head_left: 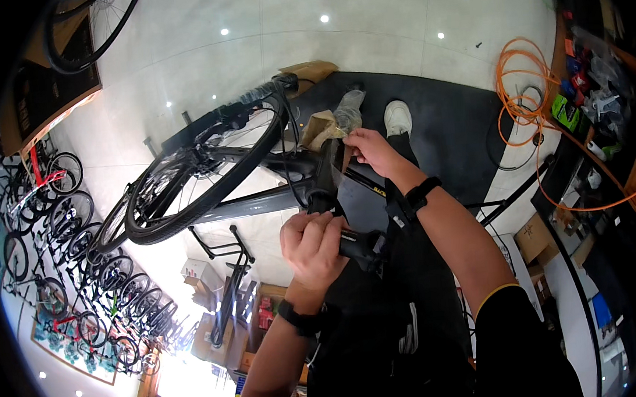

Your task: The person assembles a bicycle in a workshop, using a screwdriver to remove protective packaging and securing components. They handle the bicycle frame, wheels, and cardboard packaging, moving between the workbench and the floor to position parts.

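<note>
Left of centre, bicycle (252, 201): dark grey frame, black parts, slanting toward the left of the picture; front end at the middle, beside both hands.
Tyre (160, 236): black, treaded, a long oval left of centre.
Left hand (313, 249): centre of the picture, just below the bicycle's front end — fingers curled closed around a black tube (366, 248), which shows beyond the knuckles.
Right hand (375, 152): above and right of the left hand; fingers bent in, thumb and forefinger tips brought together at the edge of the bicycle's front end — cannot tell whether anything is pinched between them.
Wristbands: black, one per wrist; left (300, 318), right (422, 191).
Cardboard piece (317, 127): brown, just left of the right hand's fingertips.
Mat (460, 118): dark, right of upper centre.
Shoe (398, 118): white, on the mat, above the right hand.
Hose (520, 85): orange, coiled, upper right.
Row of bicycles (76, 215): many, along the left edge.
Box (535, 239): brown cardboard, right, below the hose.
</note>
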`<state>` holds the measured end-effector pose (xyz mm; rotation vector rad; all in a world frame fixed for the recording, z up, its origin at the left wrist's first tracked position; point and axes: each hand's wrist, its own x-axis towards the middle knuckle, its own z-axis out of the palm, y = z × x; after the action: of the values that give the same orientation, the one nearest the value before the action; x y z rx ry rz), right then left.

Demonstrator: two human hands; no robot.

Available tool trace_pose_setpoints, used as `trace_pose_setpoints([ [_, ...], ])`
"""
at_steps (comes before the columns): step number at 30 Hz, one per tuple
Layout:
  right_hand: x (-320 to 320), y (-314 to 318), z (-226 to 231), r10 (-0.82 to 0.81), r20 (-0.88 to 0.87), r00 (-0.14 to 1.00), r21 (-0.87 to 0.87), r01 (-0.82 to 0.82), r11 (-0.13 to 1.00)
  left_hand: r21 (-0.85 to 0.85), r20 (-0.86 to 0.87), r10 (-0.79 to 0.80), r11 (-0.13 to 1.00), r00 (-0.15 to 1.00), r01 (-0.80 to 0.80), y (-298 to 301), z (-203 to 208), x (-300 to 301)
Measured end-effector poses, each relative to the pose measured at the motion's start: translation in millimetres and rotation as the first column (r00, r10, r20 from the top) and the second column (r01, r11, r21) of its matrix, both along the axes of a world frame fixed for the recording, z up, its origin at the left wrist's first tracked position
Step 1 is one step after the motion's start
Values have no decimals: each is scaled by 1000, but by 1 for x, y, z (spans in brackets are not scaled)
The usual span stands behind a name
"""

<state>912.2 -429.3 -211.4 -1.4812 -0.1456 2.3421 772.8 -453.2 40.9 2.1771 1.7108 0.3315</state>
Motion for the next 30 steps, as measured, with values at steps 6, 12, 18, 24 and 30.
trace_pose_setpoints([
  [6, -11, -7, 27, 235, 278, 931, 219, -299, 929, 139, -10, -65, 988, 998, 66, -8, -11, -6],
  [12, -5, -26, 68, 116, 353, 928, 344, -244, 907, 191, -19, -107, 976, 994, 109, -9, -11, -6],
  [18, 5, -31, 102, 180, 396, 901, 229, -286, 930, 198, -2, -135, 971, 991, 133, -16, -12, -5],
  [24, 66, -13, 180, 319, 513, 797, 277, -505, 817, 158, -18, -150, 976, 989, 151, -18, -12, -7],
  [30, 66, 17, 192, 319, 654, 686, 366, -656, 660, 90, 17, -109, 990, 994, 107, -20, -6, -4],
])
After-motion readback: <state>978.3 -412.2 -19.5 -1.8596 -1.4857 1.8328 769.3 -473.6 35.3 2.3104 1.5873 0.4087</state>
